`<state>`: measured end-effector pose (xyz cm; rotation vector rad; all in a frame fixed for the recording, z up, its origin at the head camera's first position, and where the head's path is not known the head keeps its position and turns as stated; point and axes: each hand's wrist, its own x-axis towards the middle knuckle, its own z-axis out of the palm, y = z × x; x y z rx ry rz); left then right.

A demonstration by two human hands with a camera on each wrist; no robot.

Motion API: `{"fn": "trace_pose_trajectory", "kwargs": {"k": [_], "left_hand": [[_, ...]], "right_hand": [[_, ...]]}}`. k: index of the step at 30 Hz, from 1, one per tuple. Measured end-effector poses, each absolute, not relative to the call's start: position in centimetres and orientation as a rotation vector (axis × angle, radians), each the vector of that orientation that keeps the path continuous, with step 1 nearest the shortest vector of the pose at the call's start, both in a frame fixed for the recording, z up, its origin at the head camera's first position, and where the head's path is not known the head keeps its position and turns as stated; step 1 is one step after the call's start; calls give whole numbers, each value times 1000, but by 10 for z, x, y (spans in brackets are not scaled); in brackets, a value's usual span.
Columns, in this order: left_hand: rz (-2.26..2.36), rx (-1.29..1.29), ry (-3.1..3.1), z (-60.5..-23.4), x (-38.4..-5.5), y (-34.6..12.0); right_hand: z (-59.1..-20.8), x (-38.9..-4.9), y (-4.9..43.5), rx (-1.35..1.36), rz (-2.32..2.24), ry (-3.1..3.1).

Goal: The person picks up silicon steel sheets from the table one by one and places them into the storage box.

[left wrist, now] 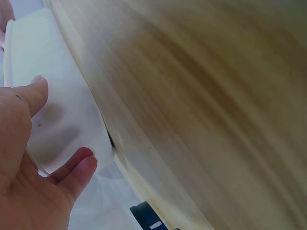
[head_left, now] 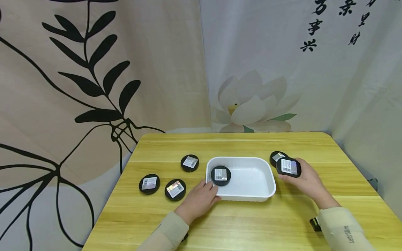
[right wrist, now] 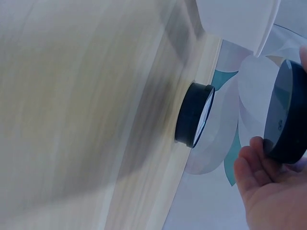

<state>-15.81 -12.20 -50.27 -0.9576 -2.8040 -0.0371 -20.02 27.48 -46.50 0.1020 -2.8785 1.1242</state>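
A white plastic tray [head_left: 251, 199] stands on the table. My left hand [head_left: 199, 201] grips its near left corner, thumb against the front wall [left wrist: 53, 96] and fingers at the left end. Inside the tray, toward its left end, lies a round black tub [head_left: 221, 176] with a barcode label facing up. To the right of the tray, my right hand [head_left: 307, 181] holds a similar black tub [head_left: 289, 167] by its edges, raised above the table. Another black tub [right wrist: 190, 115] sits on the table just behind it, partly covered in the head view.
Left of the tray, three labelled black tubs [head_left: 190, 163] [head_left: 149, 184] [head_left: 175, 190] lie on the wooden table [head_left: 251, 230]. A curtain [head_left: 169, 69] with printed plants hangs behind the table's far edge. Black straps show near both sleeves.
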Motion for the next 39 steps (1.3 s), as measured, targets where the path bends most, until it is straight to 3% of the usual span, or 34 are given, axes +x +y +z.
{"fn": "trace_pose_trajectory", "kwargs": {"k": [39], "left_hand": [[-38,-946,-2837,-504,-158,-122]], "right_hand": [[-455,-205,244,137,1155,-2926]]}}
